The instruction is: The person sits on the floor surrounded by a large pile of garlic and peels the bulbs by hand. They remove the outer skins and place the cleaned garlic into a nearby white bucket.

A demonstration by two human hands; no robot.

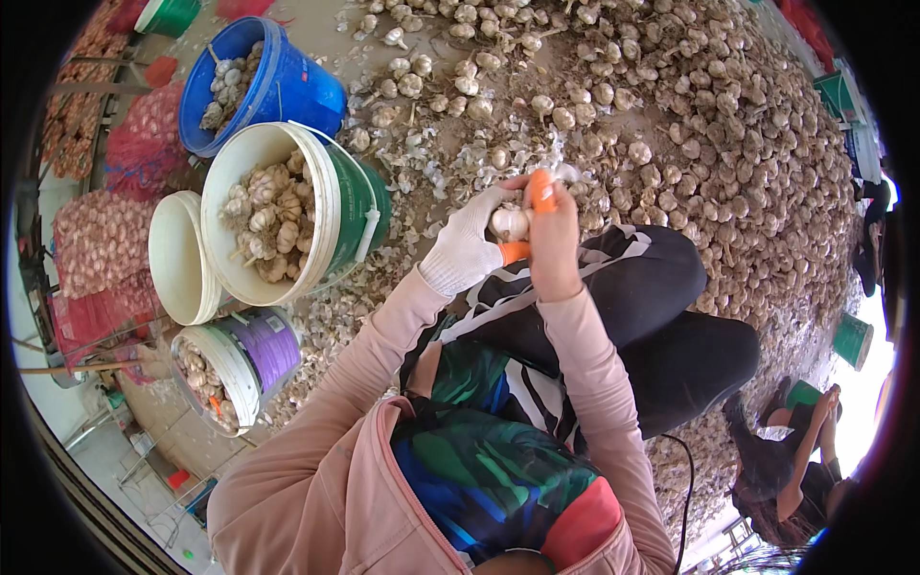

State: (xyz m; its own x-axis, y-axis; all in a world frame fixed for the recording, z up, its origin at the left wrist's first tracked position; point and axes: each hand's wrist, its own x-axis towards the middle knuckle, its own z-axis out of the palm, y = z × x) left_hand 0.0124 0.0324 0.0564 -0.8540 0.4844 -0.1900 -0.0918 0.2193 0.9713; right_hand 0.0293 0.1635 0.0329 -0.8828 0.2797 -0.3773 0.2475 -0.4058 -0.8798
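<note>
In front of my knees, my left hand (466, 233), in a white knit glove with bare fingertips, holds a pale garlic bulb (509, 224). My right hand (557, 237) is bare apart from an orange finger cover (543, 192) and closes against the bulb's other side. A second orange cover (514, 252) shows below the bulb, seemingly on my left thumb. Loose white garlic skin (564, 171) sticks out just beyond my fingers. Whether a small blade sits between the hands is hidden.
A green-and-white bucket (352, 208) of garlic, a blue bucket (309, 86), a white bucket (172, 259) and a purple-labelled bucket (262, 352) stand to the left. A large garlic heap (740, 144) spreads ahead and right. Another person (783, 460) sits at lower right.
</note>
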